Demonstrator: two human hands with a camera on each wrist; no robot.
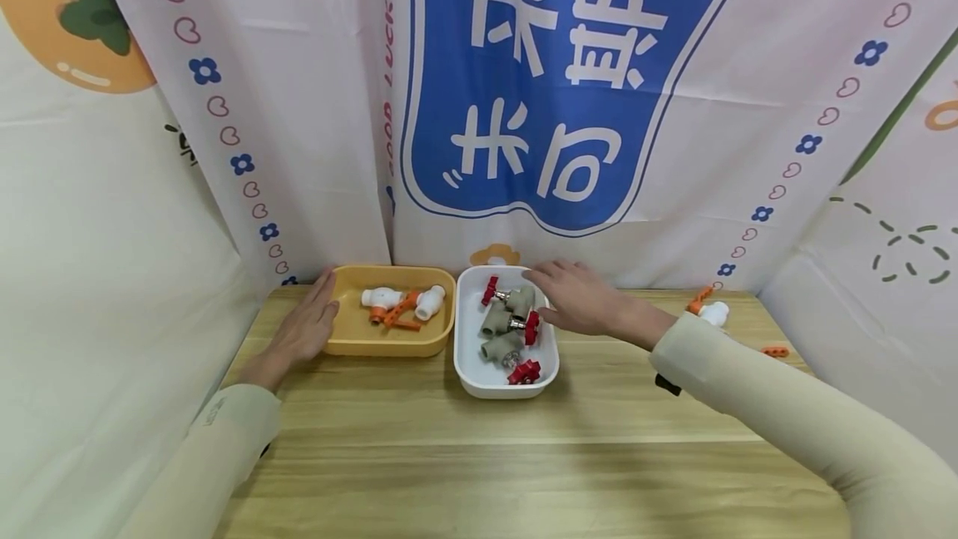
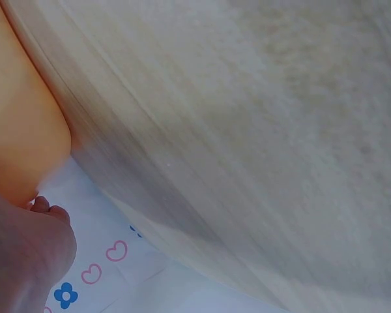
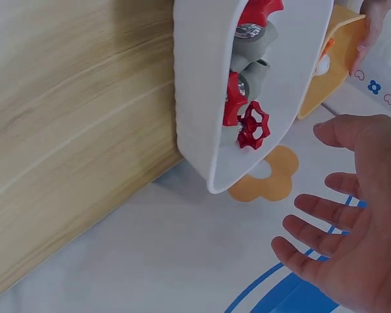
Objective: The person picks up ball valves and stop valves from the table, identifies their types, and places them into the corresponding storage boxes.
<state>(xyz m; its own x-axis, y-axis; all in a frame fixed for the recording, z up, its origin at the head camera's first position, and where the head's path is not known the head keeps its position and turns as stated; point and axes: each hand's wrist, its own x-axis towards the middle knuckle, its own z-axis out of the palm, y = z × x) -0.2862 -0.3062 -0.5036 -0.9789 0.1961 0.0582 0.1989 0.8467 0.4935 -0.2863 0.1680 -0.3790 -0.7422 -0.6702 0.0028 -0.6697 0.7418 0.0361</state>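
Note:
In the head view my left hand (image 1: 304,328) lies along the left end of the yellow tray (image 1: 389,348), fingers straight against its wall. White ball valves (image 1: 430,304) with orange handles lie inside that tray. Beside it stands a white tray (image 1: 505,392) with three grey-green valves (image 1: 500,348) that have red handwheels (image 1: 525,373). My right hand (image 1: 575,298) is over the white tray's right rim, holding nothing. The right wrist view shows this hand (image 3: 358,215) with its fingers spread and apart from the tray wall (image 3: 199,98).
At the table's right side a white valve (image 1: 714,313) with an orange handle lies partly behind my right forearm. An orange piece (image 1: 775,351) is near the right edge. A printed cloth (image 1: 322,148) hangs right behind both trays. The wooden table (image 1: 464,472) extends in front.

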